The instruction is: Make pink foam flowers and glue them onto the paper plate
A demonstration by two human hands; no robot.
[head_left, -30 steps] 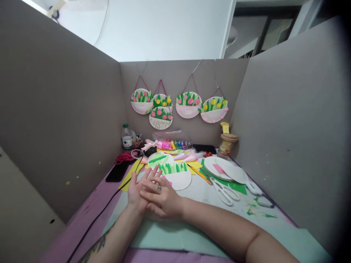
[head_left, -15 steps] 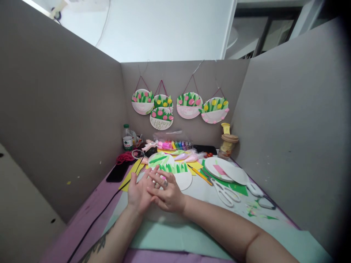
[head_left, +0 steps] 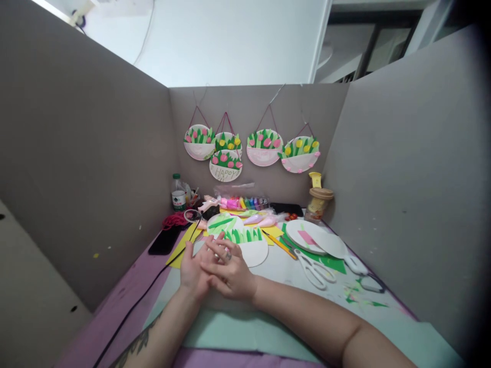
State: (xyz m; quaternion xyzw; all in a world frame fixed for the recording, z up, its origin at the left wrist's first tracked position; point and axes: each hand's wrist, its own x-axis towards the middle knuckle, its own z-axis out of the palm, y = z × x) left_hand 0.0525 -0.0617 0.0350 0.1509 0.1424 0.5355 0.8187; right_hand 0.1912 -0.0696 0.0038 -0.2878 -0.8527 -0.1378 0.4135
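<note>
My left hand [head_left: 195, 273] is turned palm up with its fingers stretched out. Across its palm and fingers lies my right hand [head_left: 232, 273], palm down, fingers extended and a ring on one of them. Whether anything small sits between the two palms is hidden. Just beyond the hands is a white paper plate piece [head_left: 256, 254] with a row of green paper leaves [head_left: 245, 235] along its upper edge, partly covered by my fingers. Behind it rests another white plate [head_left: 238, 223] with green strips on it.
White scissors [head_left: 316, 271], a yellow cutter knife [head_left: 282, 246] and stacked paper plates [head_left: 303, 232] lie right. A phone [head_left: 164, 242] and black cable [head_left: 148, 286] are left. Clay bags [head_left: 264, 220], a bottle [head_left: 178, 194] and a lidded cup [head_left: 317, 203] stand behind; decorated plates [head_left: 265, 153] hang.
My right hand has slid slightly left and toward me over the left palm. The left hand has shifted a little; the things on the table have stayed in place.
</note>
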